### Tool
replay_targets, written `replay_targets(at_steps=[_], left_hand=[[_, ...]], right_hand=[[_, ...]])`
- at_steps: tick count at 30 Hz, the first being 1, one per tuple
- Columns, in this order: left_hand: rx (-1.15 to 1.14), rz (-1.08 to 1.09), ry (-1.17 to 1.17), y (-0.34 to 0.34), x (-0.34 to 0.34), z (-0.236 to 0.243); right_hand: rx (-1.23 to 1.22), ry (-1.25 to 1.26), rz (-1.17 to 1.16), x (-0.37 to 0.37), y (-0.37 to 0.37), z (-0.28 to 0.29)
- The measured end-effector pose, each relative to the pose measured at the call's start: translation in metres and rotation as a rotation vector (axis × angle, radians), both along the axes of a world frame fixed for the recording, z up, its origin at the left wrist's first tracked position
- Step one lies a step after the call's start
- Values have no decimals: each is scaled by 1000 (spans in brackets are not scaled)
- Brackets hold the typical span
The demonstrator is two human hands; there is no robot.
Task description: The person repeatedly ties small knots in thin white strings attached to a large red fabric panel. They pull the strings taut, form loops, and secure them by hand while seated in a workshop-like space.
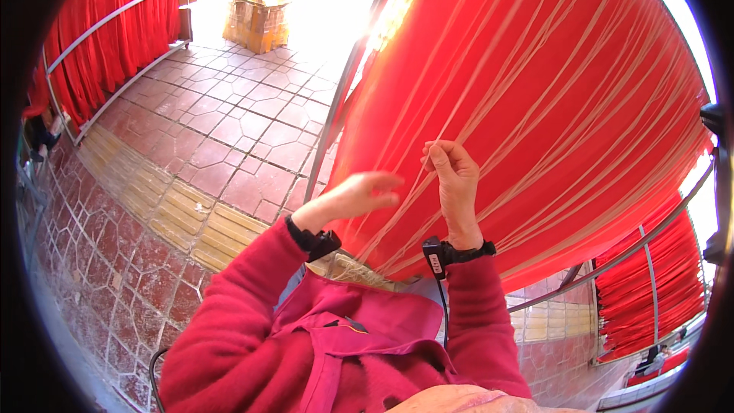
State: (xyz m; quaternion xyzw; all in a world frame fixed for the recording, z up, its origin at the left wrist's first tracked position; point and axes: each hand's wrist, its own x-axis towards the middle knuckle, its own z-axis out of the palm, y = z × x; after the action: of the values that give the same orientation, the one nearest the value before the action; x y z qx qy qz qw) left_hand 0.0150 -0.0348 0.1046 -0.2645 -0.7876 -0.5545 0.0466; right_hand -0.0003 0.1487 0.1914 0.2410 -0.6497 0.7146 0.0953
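Note:
A wide sheet of red cloth [550, 92] is stretched on a frame in front of me, with many loose pale threads [489, 107] running slantwise across it. My right hand [456, 180] is raised before the cloth, thumb and forefinger pinched at a pale thread. Blurred by motion, my left hand [359, 195] hovers to its left near the cloth's left edge. Its fingers look stretched out and apart, and nothing shows in them. The lower thread ends gather close to my red apron [382, 306].
The frame's dark bar [336, 99] slopes along the cloth's left side. Another rack of red cloth [115, 15] stands far left, and one more [650, 283] at the right. A cardboard box [258, 24] sits on the tiled floor [245, 138]. A yellow ribbed strip [164, 210] crosses the paving.

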Motion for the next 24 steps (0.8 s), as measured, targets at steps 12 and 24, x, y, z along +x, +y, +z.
replay_targets(at_steps=[12, 24], left_hand=[[285, 65, 113, 1, -17, 102], [245, 99, 156, 1, -28, 94]], right_hand=[[149, 33, -68, -5, -6, 13], [239, 5, -87, -4, -5, 11]])
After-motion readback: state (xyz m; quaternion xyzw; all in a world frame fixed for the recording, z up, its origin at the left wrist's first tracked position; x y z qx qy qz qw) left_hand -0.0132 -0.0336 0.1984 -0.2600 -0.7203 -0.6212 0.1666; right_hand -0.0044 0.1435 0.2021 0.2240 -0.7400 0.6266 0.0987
